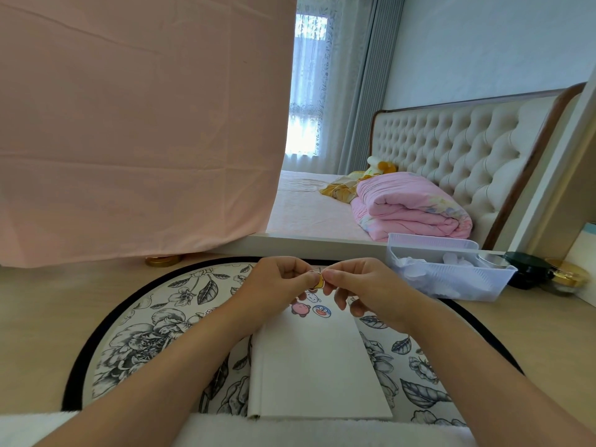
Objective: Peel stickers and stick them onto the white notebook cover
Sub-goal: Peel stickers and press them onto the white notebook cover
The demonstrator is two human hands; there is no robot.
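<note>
A white notebook (316,369) lies shut on the floral mat, spine to the left. Near its far edge sit three stuck stickers: a pink round one (301,309), a blue-and-red one (322,311) and a white one (312,297). Above them my left hand (277,285) and my right hand (358,285) meet at the fingertips and both pinch a small yellow sticker (319,280), held in the air over the notebook's far end. Whether its backing is still on is hidden by my fingers.
A round mat with a black rim and grey flower print (154,330) covers the wooden desk. A clear plastic bin (451,275) with white contents stands at the right, dark and gold jars (548,272) beyond it. A pink cloth (138,124) hangs at the back left.
</note>
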